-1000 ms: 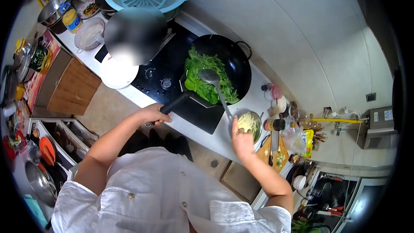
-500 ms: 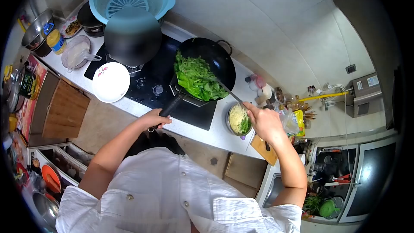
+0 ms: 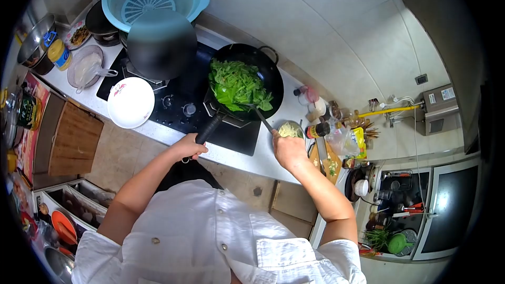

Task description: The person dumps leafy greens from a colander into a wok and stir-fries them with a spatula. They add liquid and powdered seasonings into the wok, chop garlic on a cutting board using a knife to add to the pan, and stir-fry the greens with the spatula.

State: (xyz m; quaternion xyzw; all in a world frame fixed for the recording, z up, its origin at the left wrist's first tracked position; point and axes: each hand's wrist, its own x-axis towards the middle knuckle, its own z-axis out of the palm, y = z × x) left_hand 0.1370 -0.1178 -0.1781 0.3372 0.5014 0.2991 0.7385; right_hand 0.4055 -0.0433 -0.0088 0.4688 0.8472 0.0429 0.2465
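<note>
My left hand (image 3: 188,148) is closed around the black handle of a wok (image 3: 271,73) on the right side of the stove. Bright green leafy vegetables (image 3: 239,85) fill the near part of the wok. My right hand (image 3: 290,152) grips a spatula (image 3: 263,119); its working end is at the near right edge of the greens, partly hidden by them. Under and just beyond the right hand sits a metal bowl (image 3: 301,125) with pale yellow shredded food (image 3: 288,130), partly covered by the hand.
A white plate (image 3: 131,106) lies at the stove's left edge. Behind it is a dark blurred round shape (image 3: 162,47) below a blue basin (image 3: 202,0). To the right are a cutting board (image 3: 332,165) with a knife, a dark jar (image 3: 317,130) and several bottles.
My right hand has moved left and toward me with the spatula, over the bowl. The spatula's end has shifted to the near edge of the greens. My left hand keeps its grip.
</note>
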